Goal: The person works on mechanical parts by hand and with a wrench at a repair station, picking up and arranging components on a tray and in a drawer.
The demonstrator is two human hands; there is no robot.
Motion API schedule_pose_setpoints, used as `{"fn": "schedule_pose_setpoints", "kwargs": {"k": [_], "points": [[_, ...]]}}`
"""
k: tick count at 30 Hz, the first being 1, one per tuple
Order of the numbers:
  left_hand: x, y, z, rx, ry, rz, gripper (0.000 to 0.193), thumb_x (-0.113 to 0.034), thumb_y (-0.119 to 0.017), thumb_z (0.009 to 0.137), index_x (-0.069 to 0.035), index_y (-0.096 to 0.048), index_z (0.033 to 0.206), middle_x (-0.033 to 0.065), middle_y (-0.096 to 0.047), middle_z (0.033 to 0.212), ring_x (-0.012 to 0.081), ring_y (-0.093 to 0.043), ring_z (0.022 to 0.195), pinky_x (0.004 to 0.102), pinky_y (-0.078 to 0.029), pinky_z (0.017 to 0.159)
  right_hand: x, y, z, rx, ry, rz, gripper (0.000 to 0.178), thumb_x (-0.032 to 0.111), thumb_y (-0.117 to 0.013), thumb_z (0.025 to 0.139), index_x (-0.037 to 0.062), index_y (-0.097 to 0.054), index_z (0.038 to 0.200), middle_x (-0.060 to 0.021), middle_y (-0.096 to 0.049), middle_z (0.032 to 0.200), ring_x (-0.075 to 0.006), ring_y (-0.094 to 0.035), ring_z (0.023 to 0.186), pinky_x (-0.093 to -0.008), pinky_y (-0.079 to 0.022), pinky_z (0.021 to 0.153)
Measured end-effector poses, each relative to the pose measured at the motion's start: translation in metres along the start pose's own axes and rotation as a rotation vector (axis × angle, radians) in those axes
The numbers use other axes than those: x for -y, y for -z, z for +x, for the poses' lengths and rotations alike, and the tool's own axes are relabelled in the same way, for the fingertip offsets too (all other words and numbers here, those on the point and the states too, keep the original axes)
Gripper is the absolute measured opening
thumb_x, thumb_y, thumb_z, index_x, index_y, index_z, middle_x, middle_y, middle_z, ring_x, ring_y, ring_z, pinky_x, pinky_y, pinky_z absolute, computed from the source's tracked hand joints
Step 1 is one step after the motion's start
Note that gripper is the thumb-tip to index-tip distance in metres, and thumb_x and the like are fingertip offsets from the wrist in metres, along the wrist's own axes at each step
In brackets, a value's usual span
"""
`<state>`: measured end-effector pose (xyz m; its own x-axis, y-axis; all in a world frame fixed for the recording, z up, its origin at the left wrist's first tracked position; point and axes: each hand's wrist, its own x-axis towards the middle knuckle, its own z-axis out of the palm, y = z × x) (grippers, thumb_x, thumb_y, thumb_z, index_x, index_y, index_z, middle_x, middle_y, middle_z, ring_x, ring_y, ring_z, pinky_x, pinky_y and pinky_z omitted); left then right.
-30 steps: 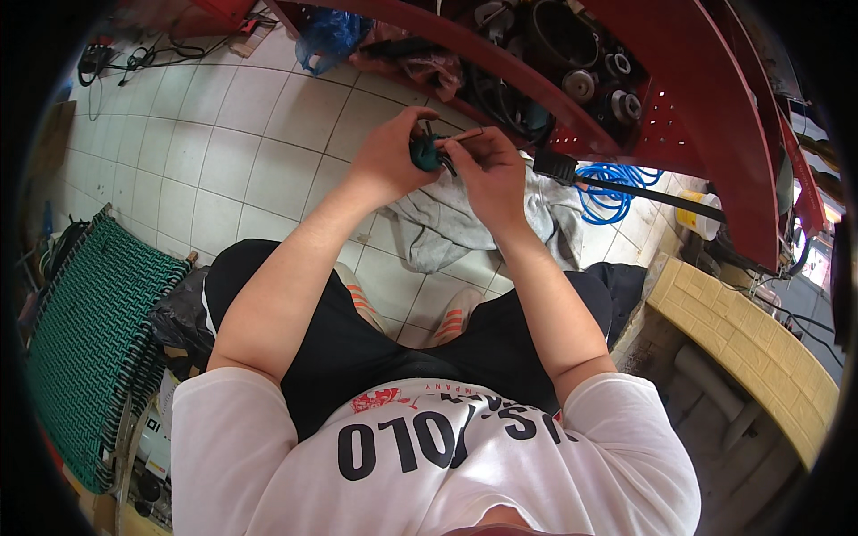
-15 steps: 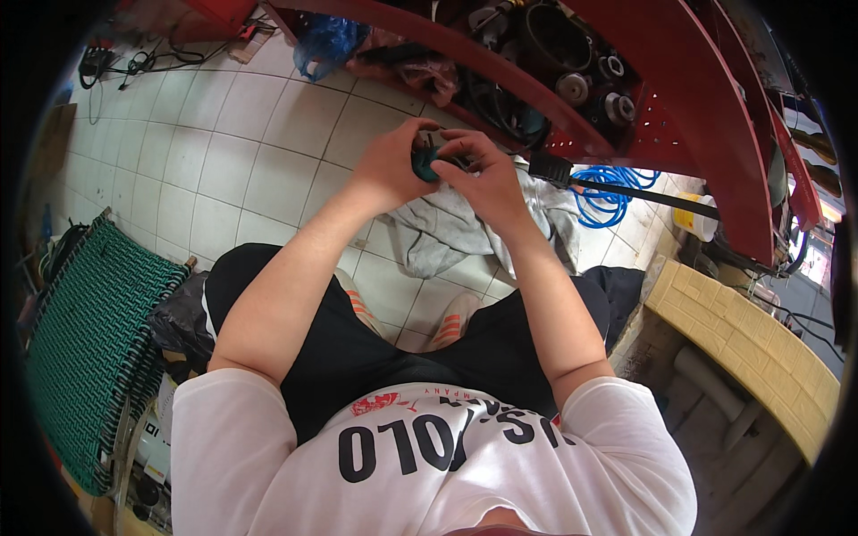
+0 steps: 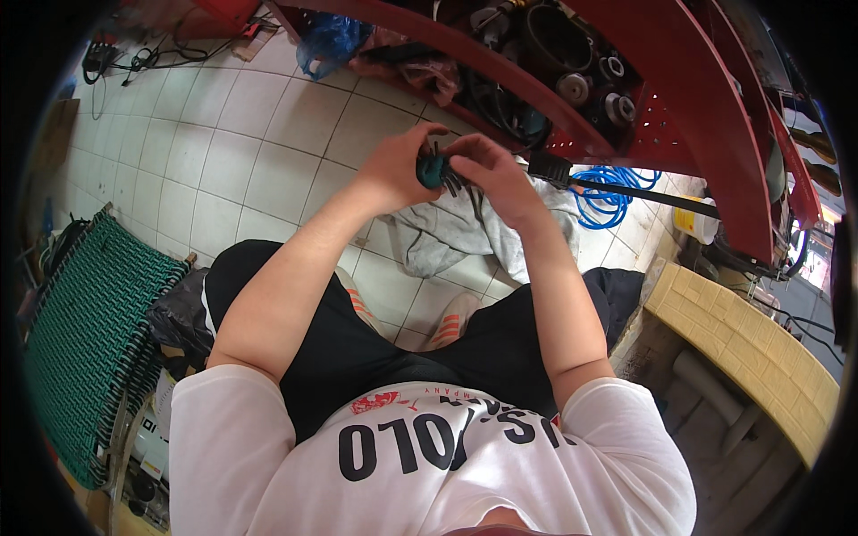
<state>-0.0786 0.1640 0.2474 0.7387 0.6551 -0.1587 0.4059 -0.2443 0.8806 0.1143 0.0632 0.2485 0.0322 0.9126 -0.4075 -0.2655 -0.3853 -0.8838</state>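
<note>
Held out over the floor, a small teal-green holder (image 3: 431,172) has several thin dark rods sticking out of it; they look like hex keys. My left hand (image 3: 393,171) is closed round its left side. From the right, my right hand (image 3: 493,177) has its thumb and curled fingers at the rods, in a pinch. The fingertips partly hide where the rods meet the holder. Beneath both hands a crumpled grey cloth (image 3: 438,234) lies on the tiles.
A red metal rack (image 3: 679,85) holding round machine parts rises ahead and to the right. Coiled blue hose (image 3: 608,198) and a white-and-yellow tub (image 3: 693,219) lie beside it. At left stands a green woven seat (image 3: 98,330); a yellow padded edge (image 3: 742,330) curves at right.
My right hand has shifted slightly right, its fingers less over the holder. More of the dark rods show, fanned toward me.
</note>
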Motion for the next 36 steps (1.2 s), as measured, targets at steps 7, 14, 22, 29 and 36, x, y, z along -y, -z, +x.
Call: {"fn": "schedule_pose_setpoints", "kwargs": {"k": [7,14,22,29,36], "points": [[-0.002,-0.004,-0.003,0.059,-0.004,0.008,0.088,-0.007,-0.085,0.066,-0.008,-0.051,0.147,0.0141,-0.071,0.101,0.034,-0.071,0.097,0.0428,-0.057,0.086,-0.007,-0.007,0.004,0.01,-0.057,-0.062,0.029,0.017,-0.076,0.097,0.0056,-0.065,0.121,0.0001,-0.067,0.111,-0.0099,-0.065,0.101,-0.0282,-0.052,0.089],[-0.003,-0.005,-0.008,0.221,-0.015,0.035,0.089,-0.006,-0.086,0.07,-0.01,-0.046,0.15,0.0162,-0.071,0.129,0.0355,-0.069,0.119,0.0435,-0.057,0.099,0.0,-0.019,-0.003,-0.003,-0.17,-0.293,0.042,0.021,-0.083,0.088,0.0024,-0.067,0.122,-0.0035,-0.07,0.111,-0.0114,-0.065,0.093,-0.0287,-0.052,0.081],[0.001,-0.008,-0.008,0.23,-0.044,0.089,0.094,-0.008,-0.087,0.07,-0.013,-0.043,0.153,0.017,-0.072,0.122,0.0377,-0.07,0.114,0.0454,-0.058,0.095,-0.011,-0.014,0.0,-0.015,-0.165,-0.28,0.037,0.022,-0.084,0.088,0.005,-0.068,0.117,-0.0006,-0.068,0.107,-0.0105,-0.061,0.09,-0.0276,-0.049,0.077],[-0.006,-0.009,-0.006,0.307,0.15,0.176,0.115,-0.007,-0.088,0.067,-0.014,-0.027,0.164,0.0185,-0.072,0.113,0.0398,-0.069,0.108,0.0468,-0.057,0.092,-0.009,-0.009,-0.001,0.039,-0.325,-0.417,0.062,0.042,-0.081,0.09,-0.0013,-0.062,0.129,-0.0128,-0.071,0.116,-0.0202,-0.066,0.106,-0.0345,-0.051,0.092],[0.008,-0.011,-0.013,0.338,0.173,0.223,0.126,-0.01,-0.093,0.064,-0.013,-0.019,0.166,0.0195,-0.072,0.117,0.0408,-0.068,0.111,0.048,-0.056,0.094,0.001,-0.027,-0.006,0.049,-0.411,-0.442,0.072,0.047,-0.084,0.088,-0.0013,-0.059,0.135,-0.0174,-0.072,0.119,-0.0218,-0.067,0.107,-0.0348,-0.051,0.094]]}}
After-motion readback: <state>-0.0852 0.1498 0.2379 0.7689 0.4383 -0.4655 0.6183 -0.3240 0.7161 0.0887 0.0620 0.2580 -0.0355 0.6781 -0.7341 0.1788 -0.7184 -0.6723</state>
